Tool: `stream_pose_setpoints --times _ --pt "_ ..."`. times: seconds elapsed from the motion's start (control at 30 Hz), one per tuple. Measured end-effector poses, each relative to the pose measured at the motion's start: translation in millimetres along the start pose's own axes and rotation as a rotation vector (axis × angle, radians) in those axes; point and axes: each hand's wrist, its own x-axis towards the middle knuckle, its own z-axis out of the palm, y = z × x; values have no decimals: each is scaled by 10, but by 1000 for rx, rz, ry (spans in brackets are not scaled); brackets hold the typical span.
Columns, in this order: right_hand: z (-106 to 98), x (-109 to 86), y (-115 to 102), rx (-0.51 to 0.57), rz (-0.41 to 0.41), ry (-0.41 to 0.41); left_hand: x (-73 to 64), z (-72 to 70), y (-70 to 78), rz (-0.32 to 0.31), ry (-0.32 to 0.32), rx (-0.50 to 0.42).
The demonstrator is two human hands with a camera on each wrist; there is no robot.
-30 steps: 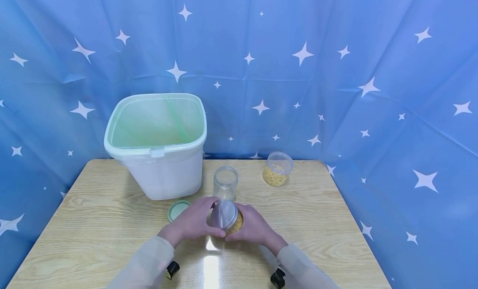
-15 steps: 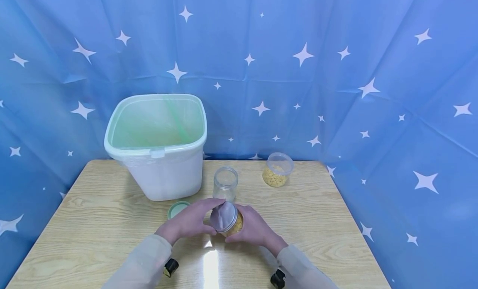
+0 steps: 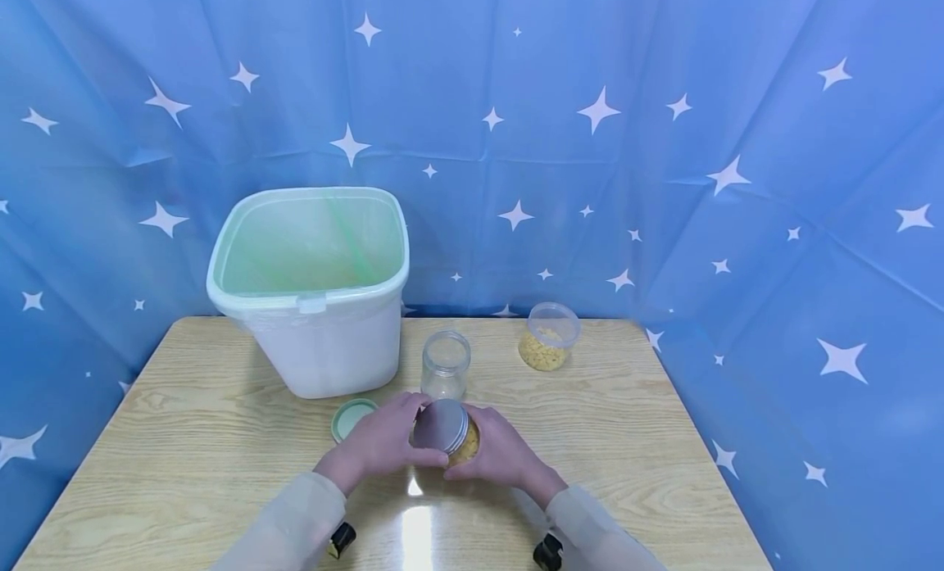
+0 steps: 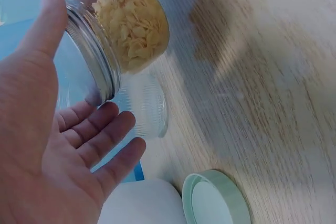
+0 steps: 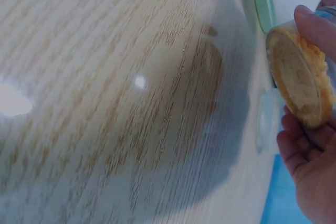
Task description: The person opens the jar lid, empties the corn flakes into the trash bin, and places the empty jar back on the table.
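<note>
Head view shows two hands meeting over a wood-grain table (image 3: 627,473), both busy with one glass jar (image 3: 468,446) that is partly filled with pale yellow flakes. The right hand (image 3: 503,450) is clamped on the jar's glass body, thumb on the near side and fingers round the far side. The left hand (image 3: 383,436) spans the silver lid (image 3: 440,424), with thumb and index finger touching opposite edges; in the left wrist view its other fingers are spread apart, off the metal. The jar is tilted, lid toward the left hand, and the right wrist view shows its round base clear of the tabletop. Just beyond it stands a clear glass jar (image 3: 446,362), upright and uncovered. A pale green lid (image 3: 352,418) lies on the table beside the left hand, near a large white bin (image 3: 324,342) with an open top. Farther back, to the right, sits a clear tub (image 3: 544,350) holding more yellow flakes. A blue curtain (image 3: 516,79) with white stars hangs behind.
</note>
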Motion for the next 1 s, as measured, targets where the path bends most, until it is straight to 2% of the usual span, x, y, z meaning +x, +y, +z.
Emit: stream_pose_setpoints --times 0.23,0.4,0.6,0.8,1.0 --pt "-22 -19 -21 -56 45 7 -9 -100 -12 118 -61 -65" --pt "-29 -29 -34 -45 53 -2 9 -155 3 145 -105 -71" --pt "-21 -34 -43 -58 50 -2 4 -152 30 121 -106 -63" --pt "-15 -29 -40 -51 51 8 6 -105 44 57 -56 -48" --pt "-3 -30 -13 -43 53 11 18 -77 81 -3 -13 5"
